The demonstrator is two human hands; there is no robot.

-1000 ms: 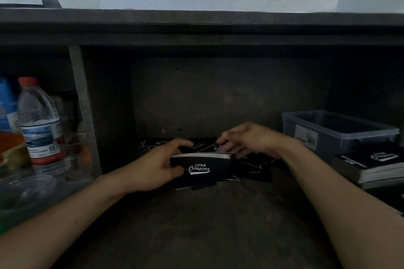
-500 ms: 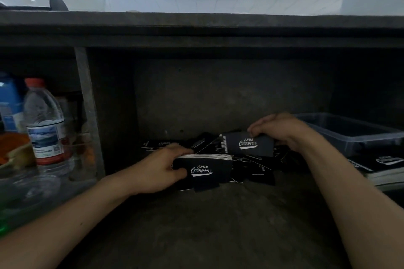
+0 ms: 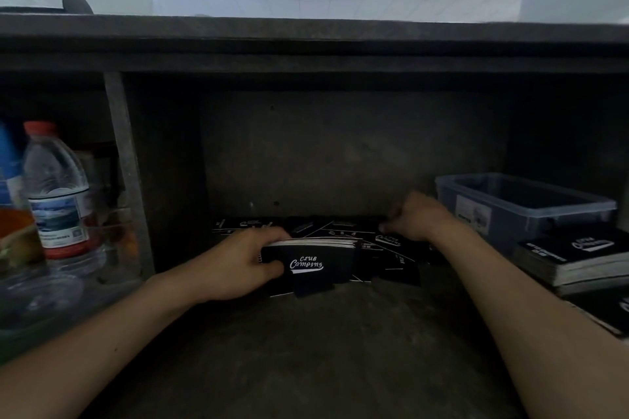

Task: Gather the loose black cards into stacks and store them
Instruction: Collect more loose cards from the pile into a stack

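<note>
My left hand (image 3: 243, 262) grips a thick stack of black cards (image 3: 313, 260) with a white "Club Camping" logo, thumb on the front face and fingers over the top edge. The stack stands on its long edge on the dark shelf floor (image 3: 306, 350). Behind and to the right of it, several loose black cards (image 3: 394, 243) lie scattered flat. My right hand (image 3: 417, 218) sits over the back right of that scatter with its fingers curled down onto the cards. Its fingertips are lost in shadow, so whether they pinch a card is unclear.
A clear plastic bin (image 3: 524, 204) stands at the right, with finished stacks of black cards (image 3: 578, 257) in front of it. At the left, past a grey upright post (image 3: 122, 163), stand a water bottle (image 3: 58, 194) and other containers. A low shelf top hangs overhead.
Half a second ago my right hand held one black card up above the pile. That card is gone from it now, and the hand is down on the loose cards. My left hand kept the stack.
</note>
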